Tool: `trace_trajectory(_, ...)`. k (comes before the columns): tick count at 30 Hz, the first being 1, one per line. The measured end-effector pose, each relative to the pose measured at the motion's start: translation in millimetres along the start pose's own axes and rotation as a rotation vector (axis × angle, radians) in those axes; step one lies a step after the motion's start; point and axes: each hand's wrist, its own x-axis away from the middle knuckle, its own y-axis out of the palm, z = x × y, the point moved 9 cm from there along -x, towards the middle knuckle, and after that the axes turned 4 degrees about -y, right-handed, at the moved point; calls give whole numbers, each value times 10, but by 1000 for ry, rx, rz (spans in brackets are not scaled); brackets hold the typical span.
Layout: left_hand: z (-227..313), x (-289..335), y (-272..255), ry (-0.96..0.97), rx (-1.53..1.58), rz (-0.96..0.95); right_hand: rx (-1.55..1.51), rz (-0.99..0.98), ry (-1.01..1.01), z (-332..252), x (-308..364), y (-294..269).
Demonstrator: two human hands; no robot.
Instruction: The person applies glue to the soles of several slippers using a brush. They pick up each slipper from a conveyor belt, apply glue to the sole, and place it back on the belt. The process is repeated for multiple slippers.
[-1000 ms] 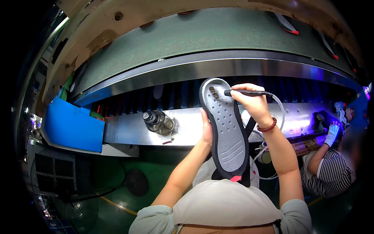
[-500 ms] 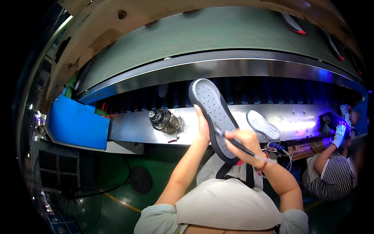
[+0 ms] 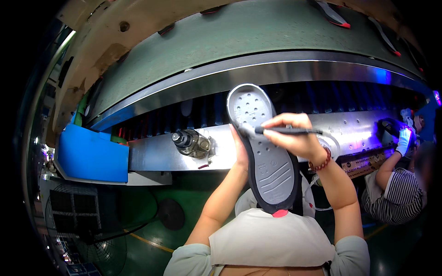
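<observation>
Behind your hands runs a steel conveyor housing [image 3: 285, 69]. Your left hand [image 3: 240, 149] is wrapped around the edge of a grey shoe sole [image 3: 267, 156], held upright; your right hand [image 3: 294, 135] pinches a black pen-like tool [image 3: 285, 131], tip touching the sole's upper part.

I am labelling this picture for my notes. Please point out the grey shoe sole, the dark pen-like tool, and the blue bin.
grey shoe sole [image 3: 271, 170], head view, on the middle of its tread.
dark pen-like tool [image 3: 294, 131], head view, on its shaft beside the fingers.
blue bin [image 3: 92, 156], head view, on its front wall.
</observation>
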Motion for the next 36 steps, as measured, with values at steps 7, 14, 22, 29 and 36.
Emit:
trace_trajectory(7,56,75,173,-61,241,-329,-133,103,-25,-54,34,-138)
trace_trajectory(14,181,82,302,25,-7,-267,-76,-207,-65,-197,223,176)
trace_trajectory(22,316,58,310,103,24,-306,-54,-188,-181,-300,366,202)
trace_trajectory(29,543,-17,329,295,-42,-306,-5,-111,-129,-189,422,76)
trace_trajectory(36,650,34,429,389,-62,-307,-61,-49,-3,-112,521,-150)
